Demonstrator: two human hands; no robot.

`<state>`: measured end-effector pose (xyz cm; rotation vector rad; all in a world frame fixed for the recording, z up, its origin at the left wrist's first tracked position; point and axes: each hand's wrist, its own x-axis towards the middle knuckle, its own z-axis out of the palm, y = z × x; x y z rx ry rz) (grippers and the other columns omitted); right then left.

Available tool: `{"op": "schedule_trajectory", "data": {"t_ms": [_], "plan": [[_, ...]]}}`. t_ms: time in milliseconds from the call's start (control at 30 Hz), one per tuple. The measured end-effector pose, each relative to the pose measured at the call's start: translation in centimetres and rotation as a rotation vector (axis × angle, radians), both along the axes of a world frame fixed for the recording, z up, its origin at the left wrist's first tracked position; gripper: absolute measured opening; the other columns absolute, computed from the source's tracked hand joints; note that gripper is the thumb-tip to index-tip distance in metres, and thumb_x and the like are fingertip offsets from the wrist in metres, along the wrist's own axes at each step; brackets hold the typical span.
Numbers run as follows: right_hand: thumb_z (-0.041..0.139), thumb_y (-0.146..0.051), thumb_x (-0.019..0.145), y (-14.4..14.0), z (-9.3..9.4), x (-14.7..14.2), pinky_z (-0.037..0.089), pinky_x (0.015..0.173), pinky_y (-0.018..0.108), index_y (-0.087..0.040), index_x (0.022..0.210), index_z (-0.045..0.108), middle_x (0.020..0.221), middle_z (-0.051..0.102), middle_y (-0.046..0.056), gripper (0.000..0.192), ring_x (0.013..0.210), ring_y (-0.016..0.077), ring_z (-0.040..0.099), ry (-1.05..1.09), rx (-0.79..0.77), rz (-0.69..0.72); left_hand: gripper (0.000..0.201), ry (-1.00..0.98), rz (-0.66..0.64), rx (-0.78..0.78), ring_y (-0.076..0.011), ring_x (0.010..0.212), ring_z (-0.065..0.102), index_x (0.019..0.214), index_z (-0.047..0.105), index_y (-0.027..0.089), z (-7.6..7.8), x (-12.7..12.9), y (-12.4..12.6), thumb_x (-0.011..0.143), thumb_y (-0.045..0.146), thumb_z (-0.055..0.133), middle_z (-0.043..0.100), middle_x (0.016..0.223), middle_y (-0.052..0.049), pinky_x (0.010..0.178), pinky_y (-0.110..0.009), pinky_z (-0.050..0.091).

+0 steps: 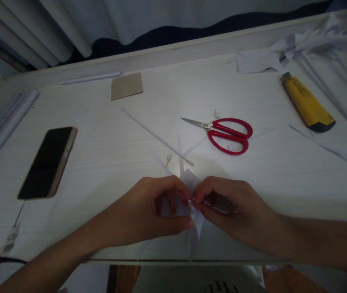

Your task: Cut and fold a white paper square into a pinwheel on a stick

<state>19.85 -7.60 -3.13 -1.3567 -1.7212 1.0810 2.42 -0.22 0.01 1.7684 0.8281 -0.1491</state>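
Nearer the body than the scissors [207, 126], white paper [198, 223] is pinched by the left hand [144, 209] and right hand [243, 207]; its edge, seemingly folded, is best aligned and pressed lightly.

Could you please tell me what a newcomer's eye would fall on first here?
Probably the red-handled scissors, lying on the white table beyond the right hand. Next might come the yellow tube at right and the dark-screened phone at left. That hand and the left hand hold white paper in the foreground.
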Motion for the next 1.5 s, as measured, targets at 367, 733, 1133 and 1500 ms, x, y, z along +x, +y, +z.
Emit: {"op": "schedule_trajectory", "data": {"t_ms": [367,733,1133,1500], "plan": [[0.05,-0.008,0.072,-0.27,-0.1,-0.13,0.044,0.055,0.022,-0.019,0.076,0.052,0.071,0.059,-0.001,0.012,0.063,0.0103,0.055,0.02,-0.037,-0.021,0.027,-0.025,0.047,-0.029,-0.0092,0.061,0.052,0.087,0.055,0.02,-0.07,0.07,-0.17,0.066,0.036,0.061,0.058,0.072,0.002,0.054,-0.02,0.043],[0.05,-0.006,0.071,-0.4,-0.13,-0.02,0.045,0.056,0.021,-0.019,0.077,0.051,0.073,0.058,-0.002,0.014,0.065,0.01,0.054,0.053,-0.1,-0.022,0.025,-0.025,0.049,-0.053,-0.0082,0.059,0.051,0.085,0.055,0.022,-0.42,-0.06,-0.33,0.066,0.037,0.061,0.057,0.069,0.003,0.051,-0.018,0.042],[0.05,-0.007,0.071,-0.11,-0.13,-0.12,0.045,0.056,0.021,-0.018,0.078,0.052,0.071,0.058,-0.002,0.014,0.063,0.0094,0.054,0.068,-0.096,-0.032,0.024,-0.039,0.062,-0.098,-0.0083,0.059,0.051,0.085,0.054,0.022,-0.53,-0.08,-0.29,0.067,0.036,0.061,0.057,0.069,0.003,0.052,-0.018,0.043],[0.05,-0.008,0.073,-0.17,-0.79,-0.03,0.046,0.058,0.022,-0.02,0.079,0.049,0.074,0.055,-0.002,0.014,0.067,0.0102,0.054,0.123,-0.121,-0.05,0.025,-0.017,0.053,-0.143,-0.0082,0.061,0.051,0.087,0.054,0.02,-0.04,0.25,0.22,0.066,0.033,0.062,0.058,0.072,0.003,0.053,-0.018,0.042]]}}
